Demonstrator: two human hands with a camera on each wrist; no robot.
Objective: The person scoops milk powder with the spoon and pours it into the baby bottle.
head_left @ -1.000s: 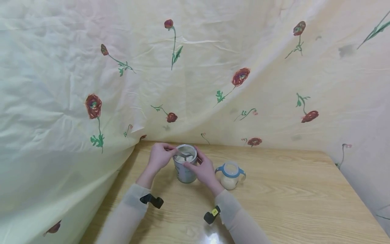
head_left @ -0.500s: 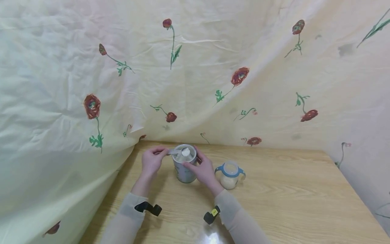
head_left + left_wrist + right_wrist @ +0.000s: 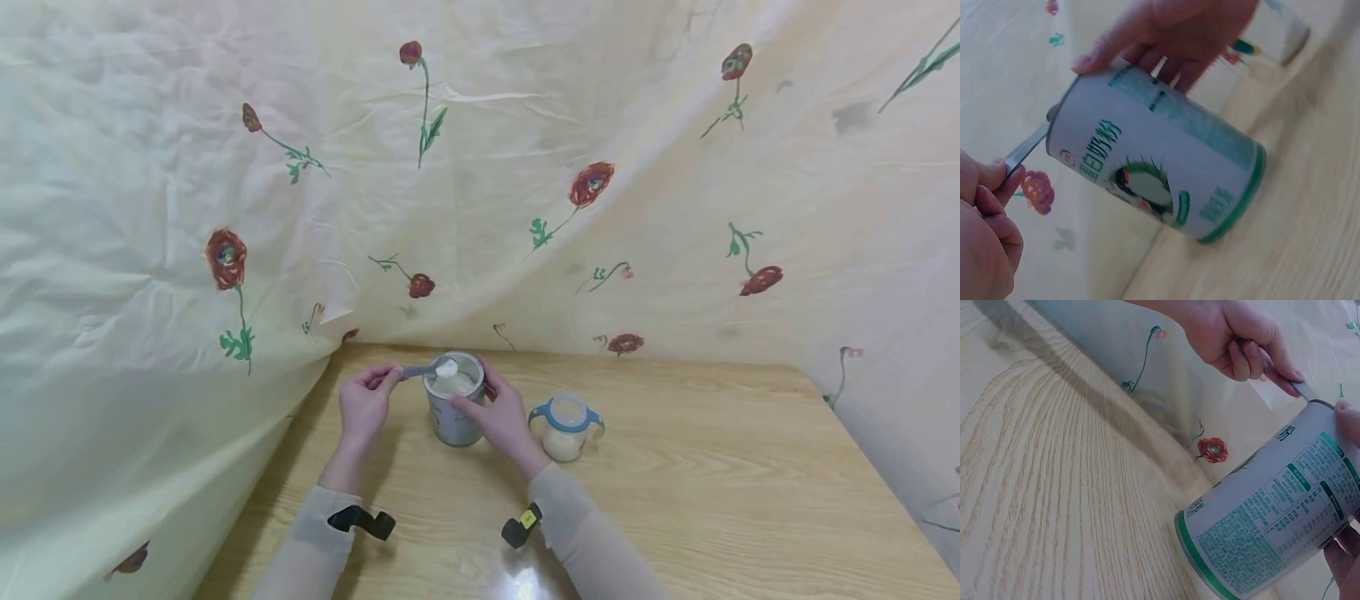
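Note:
In the head view, my left hand (image 3: 365,406) pinches the grey handle of a scoop (image 3: 418,372). White powder is heaped in the scoop's bowl, over the mouth of a milk powder can (image 3: 455,428). More white powder shows inside the can. My right hand (image 3: 506,417) grips the can's right side, thumb near the rim and fingers around the far side. Green print covers the white can (image 3: 1166,162) in the left wrist view, where the scoop handle (image 3: 1027,147) meets the rim and the bowl is mostly hidden. The can stands on the table.
A lidded baby cup (image 3: 564,443) with blue handles and pale contents stands just right of my right hand. The wooden table (image 3: 712,475) extends to the right. A flowered cloth (image 3: 487,208) hangs behind the table and along its left.
My left hand has drawn back to the left, lifting the scoop from inside the can to rim height with powder heaped in it. The right hand and can have stayed in place.

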